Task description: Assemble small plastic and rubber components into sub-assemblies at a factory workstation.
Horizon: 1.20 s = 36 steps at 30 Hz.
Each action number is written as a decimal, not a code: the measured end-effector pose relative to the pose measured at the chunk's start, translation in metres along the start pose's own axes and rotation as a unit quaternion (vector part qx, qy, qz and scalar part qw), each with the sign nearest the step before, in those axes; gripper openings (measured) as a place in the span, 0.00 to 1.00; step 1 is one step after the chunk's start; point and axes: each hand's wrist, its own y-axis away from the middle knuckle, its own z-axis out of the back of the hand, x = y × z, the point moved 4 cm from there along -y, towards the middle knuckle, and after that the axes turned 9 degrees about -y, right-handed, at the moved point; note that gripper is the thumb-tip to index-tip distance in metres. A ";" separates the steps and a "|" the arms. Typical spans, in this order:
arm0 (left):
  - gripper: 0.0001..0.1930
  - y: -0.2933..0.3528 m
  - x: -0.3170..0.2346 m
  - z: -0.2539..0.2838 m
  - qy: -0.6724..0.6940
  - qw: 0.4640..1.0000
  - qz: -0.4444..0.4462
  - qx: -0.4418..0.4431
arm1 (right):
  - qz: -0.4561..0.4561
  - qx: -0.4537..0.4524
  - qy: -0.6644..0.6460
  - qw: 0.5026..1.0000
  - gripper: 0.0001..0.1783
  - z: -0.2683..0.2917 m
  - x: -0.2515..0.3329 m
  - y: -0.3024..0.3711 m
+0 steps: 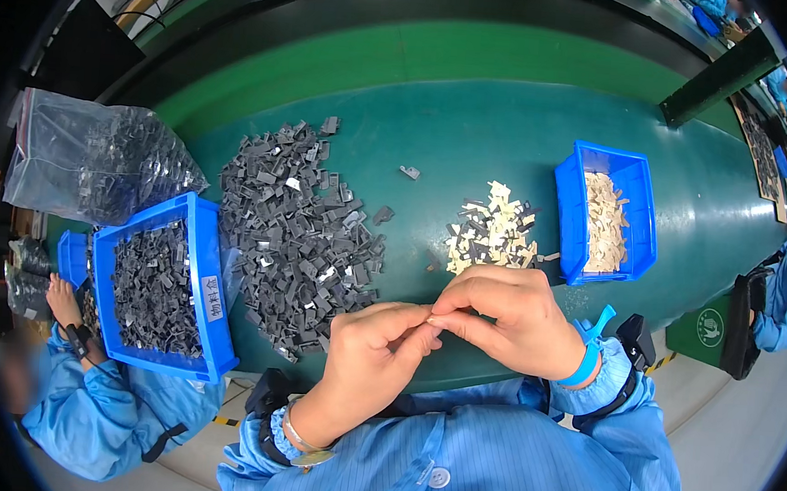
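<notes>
My left hand (375, 346) and my right hand (509, 316) meet fingertip to fingertip over the near edge of the green table. Thumb and forefinger are pinched together on both hands. Whatever sits between them is too small or too covered to make out. Just beyond my right hand lies a small heap of cream and dark flat pieces (493, 230). To the left of it spreads a large pile of dark grey plastic parts (299, 230), close to my left hand. One lone grey part (410, 172) lies farther back.
A blue bin (650, 229) of pale beige pieces stands at the right. At the left, a larger blue bin (222, 348) holds dark parts, with a clear plastic bag (80, 155) behind it. A co-worker's hand (63, 303) is at the far left. A dark post (725, 75) rises back right.
</notes>
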 end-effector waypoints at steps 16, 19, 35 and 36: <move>0.07 0.004 0.023 0.003 0.198 0.976 0.077 -0.044 | 0.019 -0.023 0.274 0.961 0.06 0.029 -0.017 0.014; 0.08 0.004 0.026 0.002 0.187 0.978 0.083 -0.048 | -0.024 0.005 0.314 0.949 0.08 0.023 -0.022 0.015; 0.13 -0.001 0.022 -0.005 0.094 0.992 0.058 -0.066 | 0.067 -0.014 0.240 0.968 0.05 0.026 -0.023 0.002; 0.13 -0.002 0.018 -0.004 0.054 0.995 0.033 -0.082 | 0.066 -0.014 0.240 0.968 0.05 0.026 -0.017 0.000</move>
